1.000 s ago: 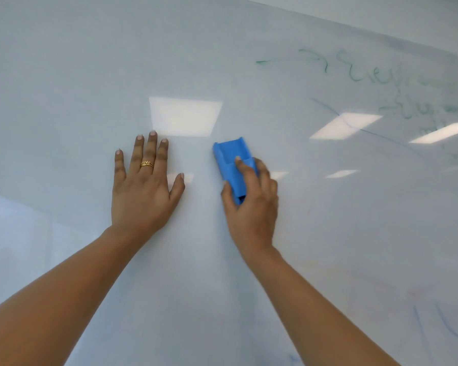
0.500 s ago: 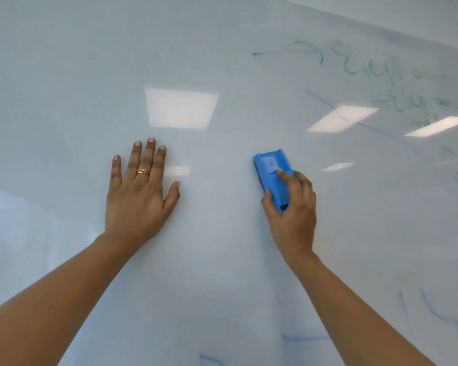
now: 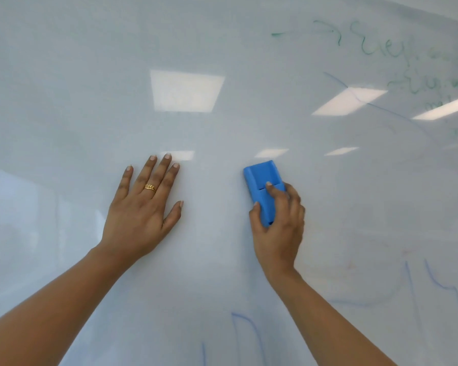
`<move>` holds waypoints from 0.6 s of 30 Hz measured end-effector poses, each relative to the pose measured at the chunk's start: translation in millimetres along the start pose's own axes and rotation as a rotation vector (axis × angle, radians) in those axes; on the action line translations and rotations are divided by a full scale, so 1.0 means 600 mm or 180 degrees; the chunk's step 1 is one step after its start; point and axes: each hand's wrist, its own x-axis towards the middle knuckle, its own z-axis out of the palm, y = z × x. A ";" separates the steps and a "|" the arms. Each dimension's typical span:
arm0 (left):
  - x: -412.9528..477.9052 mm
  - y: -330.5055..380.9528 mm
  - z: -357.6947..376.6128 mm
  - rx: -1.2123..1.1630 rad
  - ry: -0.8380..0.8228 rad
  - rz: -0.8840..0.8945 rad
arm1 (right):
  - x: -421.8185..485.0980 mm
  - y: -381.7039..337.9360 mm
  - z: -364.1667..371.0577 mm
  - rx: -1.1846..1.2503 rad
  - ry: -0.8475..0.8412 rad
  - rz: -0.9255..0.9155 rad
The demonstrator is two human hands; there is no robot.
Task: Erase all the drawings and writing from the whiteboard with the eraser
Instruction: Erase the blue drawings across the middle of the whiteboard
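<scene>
Glossy whiteboard [image 3: 90,75], right hand [image 3: 278,228] gripping blocky eraser [image 3: 262,186]

Your whiteboard [image 3: 64,62]: white, smooth, high gloss, shiny enough that the light reflections [image 3: 187,91] show as crisp bright rectangles. Green marker writing [image 3: 381,48] at upper right sits thin, faded and smeary on that gloss. Blue marker lines [image 3: 249,328] along the bottom are faint too. The eraser [image 3: 261,175] you grip in your right hand [image 3: 280,228] has a blue plastic shell, smooth, semi-matt, with one seam across its back. The ring [image 3: 150,188] on your left hand [image 3: 140,215] is polished yellow metal with a leaf-like relief.
</scene>
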 end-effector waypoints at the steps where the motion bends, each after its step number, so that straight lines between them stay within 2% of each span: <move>1: -0.004 -0.002 0.000 -0.0012 0.0003 0.0024 | -0.016 -0.015 0.004 -0.0007 -0.0083 -0.0144; 7: -0.031 -0.010 0.000 -0.0106 0.0020 0.0066 | -0.104 -0.050 -0.004 -0.0047 -0.0711 -0.1035; 10: -0.047 -0.018 -0.002 -0.0107 0.0017 0.0119 | -0.106 -0.028 -0.021 -0.0107 -0.0826 -0.1200; 12: -0.056 -0.025 -0.005 -0.0123 0.0022 0.0174 | -0.096 -0.008 -0.032 -0.0155 -0.0752 -0.1018; 18: -0.082 -0.044 -0.013 -0.0104 -0.0035 0.0245 | -0.069 0.028 -0.061 -0.0224 -0.0412 0.0258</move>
